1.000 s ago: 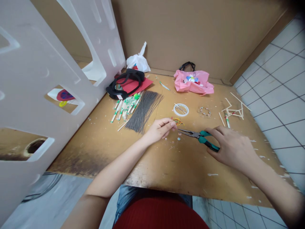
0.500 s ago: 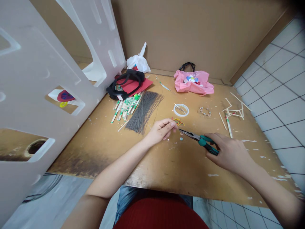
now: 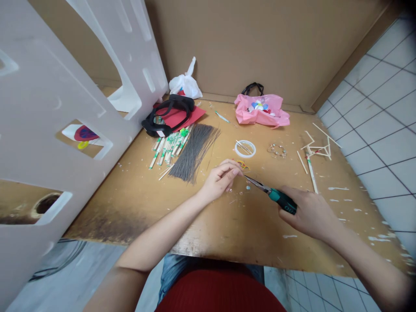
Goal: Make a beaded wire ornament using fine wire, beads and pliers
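Note:
My right hand (image 3: 308,210) grips the green and black handles of a pair of needle-nose pliers (image 3: 273,193). Their jaws look closed and point left, with the tip just beside the fingers of my left hand (image 3: 221,178). That hand is closed in a pinch; whatever thin thing it may hold is too small to make out. Under the pliers' tip lie a few small beads (image 3: 248,187). Red and yellow bands (image 3: 243,165) lie just behind the left fingertips. Farther back is a clear round lid (image 3: 254,150) with thin metal sticks across it.
A bundle of dark wires (image 3: 195,151) lies left of centre, by wrapped chopsticks (image 3: 166,145) and a black head strap (image 3: 152,128). At the back are a white bag (image 3: 185,84) and a pink bag (image 3: 243,112). A beaded wire loop (image 3: 277,150) and a stick frame (image 3: 320,151) lie right.
The handles of the pliers have come together in my right hand, and their jaws have closed beside my left fingertips. The left hand keeps its pinch. The whole view has shifted slightly.

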Demonstrator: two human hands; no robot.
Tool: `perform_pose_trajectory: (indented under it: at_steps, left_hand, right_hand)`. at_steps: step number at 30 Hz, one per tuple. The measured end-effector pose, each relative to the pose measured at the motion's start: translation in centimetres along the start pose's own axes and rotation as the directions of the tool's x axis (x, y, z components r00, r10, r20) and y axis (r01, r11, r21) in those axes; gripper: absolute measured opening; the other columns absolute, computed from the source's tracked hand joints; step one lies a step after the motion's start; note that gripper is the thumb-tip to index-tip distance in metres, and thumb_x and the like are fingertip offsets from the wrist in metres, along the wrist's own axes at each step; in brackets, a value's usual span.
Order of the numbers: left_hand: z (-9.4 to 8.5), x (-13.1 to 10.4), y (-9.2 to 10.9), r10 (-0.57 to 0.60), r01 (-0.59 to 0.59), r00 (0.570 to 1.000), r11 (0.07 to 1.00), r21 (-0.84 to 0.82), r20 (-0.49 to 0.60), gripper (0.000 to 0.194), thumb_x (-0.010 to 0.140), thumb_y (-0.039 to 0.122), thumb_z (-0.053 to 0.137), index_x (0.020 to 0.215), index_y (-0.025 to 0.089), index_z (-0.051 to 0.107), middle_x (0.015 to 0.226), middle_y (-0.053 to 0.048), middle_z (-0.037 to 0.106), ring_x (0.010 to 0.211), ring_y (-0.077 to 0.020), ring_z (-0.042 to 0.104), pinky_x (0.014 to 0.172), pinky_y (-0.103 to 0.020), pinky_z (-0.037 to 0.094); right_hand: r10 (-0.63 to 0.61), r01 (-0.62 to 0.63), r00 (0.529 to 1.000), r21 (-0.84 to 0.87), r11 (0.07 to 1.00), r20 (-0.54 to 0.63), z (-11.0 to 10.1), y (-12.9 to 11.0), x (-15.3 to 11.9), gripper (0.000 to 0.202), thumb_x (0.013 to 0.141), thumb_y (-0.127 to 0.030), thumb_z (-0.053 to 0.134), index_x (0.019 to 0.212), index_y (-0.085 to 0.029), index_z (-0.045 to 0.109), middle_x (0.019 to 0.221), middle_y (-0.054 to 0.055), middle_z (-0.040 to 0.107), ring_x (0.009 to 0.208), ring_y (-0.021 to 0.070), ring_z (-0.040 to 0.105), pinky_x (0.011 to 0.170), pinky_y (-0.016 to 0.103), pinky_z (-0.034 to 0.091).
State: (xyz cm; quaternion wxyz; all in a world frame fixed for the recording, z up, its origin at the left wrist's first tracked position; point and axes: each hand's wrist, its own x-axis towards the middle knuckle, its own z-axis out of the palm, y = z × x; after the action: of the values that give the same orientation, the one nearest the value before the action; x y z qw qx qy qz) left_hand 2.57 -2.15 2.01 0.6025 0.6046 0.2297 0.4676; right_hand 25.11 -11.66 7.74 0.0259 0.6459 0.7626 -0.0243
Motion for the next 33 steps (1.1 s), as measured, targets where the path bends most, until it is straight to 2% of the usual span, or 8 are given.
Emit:
perform_pose_trajectory:
  at_steps: [7, 13, 17, 19, 21, 23, 29, 33]
  left_hand:
    - [0.2, 0.0, -0.3, -0.041, 0.043, 0.995, 0.999, 0.026, -0.089, 0.031, 0.084, 0.042, 0.052, 0.079, 0.012, 0.061, 0.089, -0.004, 0.059, 0.039, 0.0016, 0.041, 0.04, -0.018, 0.032]
    - [-0.1, 0.2, -0.5, -0.084, 0.082, 0.99, 0.996, -0.022, -0.109, 0.03, 0.083, 0.041, 0.055, 0.079, 0.012, 0.062, 0.087, -0.003, 0.06, 0.039, 0.0013, 0.04, 0.039, -0.019, 0.027]
    - [-0.3, 0.4, -0.8, -0.135, 0.118, 0.988, 0.972, -0.202, -0.069, 0.029, 0.082, 0.04, 0.055, 0.078, 0.012, 0.062, 0.084, -0.003, 0.062, 0.037, 0.0019, 0.033, 0.039, -0.02, 0.02]
    - [-0.3, 0.5, -0.9, -0.164, 0.148, 0.986, 0.944, -0.295, -0.029, 0.03, 0.08, 0.041, 0.057, 0.075, 0.012, 0.061, 0.082, -0.003, 0.062, 0.036, 0.0021, 0.03, 0.038, -0.02, 0.016]
    - [-0.3, 0.6, -0.9, -0.179, 0.165, 0.984, 0.918, -0.361, -0.005, 0.029, 0.079, 0.04, 0.059, 0.072, 0.011, 0.061, 0.081, -0.003, 0.062, 0.036, 0.0021, 0.031, 0.037, -0.02, 0.012]
    - [-0.3, 0.6, -0.9, -0.182, 0.167, 0.983, 0.898, -0.407, 0.002, 0.027, 0.078, 0.038, 0.061, 0.071, 0.011, 0.061, 0.081, -0.003, 0.061, 0.036, 0.0021, 0.032, 0.037, -0.021, 0.01]
    - [-0.2, 0.7, -1.2, -0.147, 0.136, 0.989, 0.879, -0.457, 0.012, 0.025, 0.08, 0.035, 0.06, 0.072, 0.011, 0.062, 0.081, -0.002, 0.061, 0.036, 0.0019, 0.033, 0.038, -0.02, 0.012]
    - [-0.3, 0.6, -1.5, -0.09, 0.075, 0.996, 0.928, -0.365, -0.024, 0.024, 0.084, 0.033, 0.055, 0.075, 0.012, 0.062, 0.085, -0.002, 0.059, 0.041, 0.0009, 0.038, 0.04, -0.018, 0.021]
  right_hand:
    - [0.01, -0.008, 0.999, 0.05, 0.999, -0.047, 0.5, -0.1, 0.4, 0.027, 0.073, -0.027, 0.048, 0.098, -0.024, 0.059, 0.077, 0.002, 0.07, 0.061, 0.0195, 0.063, 0.052, 0.027, 0.037]
    - [0.056, -0.055, 0.998, 0.038, 0.998, -0.022, -0.3, 0.6, 0.4, 0.034, 0.072, -0.029, 0.051, 0.105, -0.024, 0.058, 0.085, 0.004, 0.071, 0.067, 0.0226, 0.065, 0.056, 0.03, 0.044]
    - [0.046, -0.023, 0.995, 0.252, 0.968, -0.089, -0.7, 1.0, 0.0, 0.036, 0.071, -0.025, 0.052, 0.106, -0.022, 0.056, 0.089, 0.005, 0.069, 0.071, 0.0216, 0.064, 0.063, 0.033, 0.048]
    - [0.05, 0.005, 0.994, 0.494, 0.87, -0.099, -0.5, 0.9, -0.1, 0.031, 0.073, -0.024, 0.051, 0.104, -0.022, 0.054, 0.085, 0.005, 0.067, 0.071, 0.02, 0.063, 0.065, 0.032, 0.049]
    - [0.022, 0.037, 0.997, 0.728, 0.685, -0.072, -0.2, 0.6, -0.1, 0.027, 0.076, -0.025, 0.05, 0.103, -0.022, 0.053, 0.086, 0.005, 0.065, 0.072, 0.0186, 0.062, 0.064, 0.031, 0.049]
    - [-0.04, 0.052, 0.999, 0.862, 0.504, -0.037, 0.1, 0.1, 0.1, 0.026, 0.078, -0.026, 0.049, 0.103, -0.021, 0.053, 0.088, 0.006, 0.064, 0.072, 0.0181, 0.06, 0.065, 0.032, 0.049]
    - [-0.175, 0.063, 0.984, 0.977, 0.204, -0.027, 0.5, -1.8, 0.9, 0.038, 0.077, -0.029, 0.055, 0.115, -0.023, 0.052, 0.078, 0.002, 0.058, 0.072, 0.0177, 0.054, 0.071, 0.035, 0.044]
    - [-0.194, 0.004, 0.981, 0.991, 0.133, 0.022, 1.0, -2.8, 1.6, 0.041, 0.076, -0.03, 0.06, 0.116, -0.025, 0.055, 0.082, 0.002, 0.06, 0.076, 0.0178, 0.054, 0.073, 0.034, 0.041]
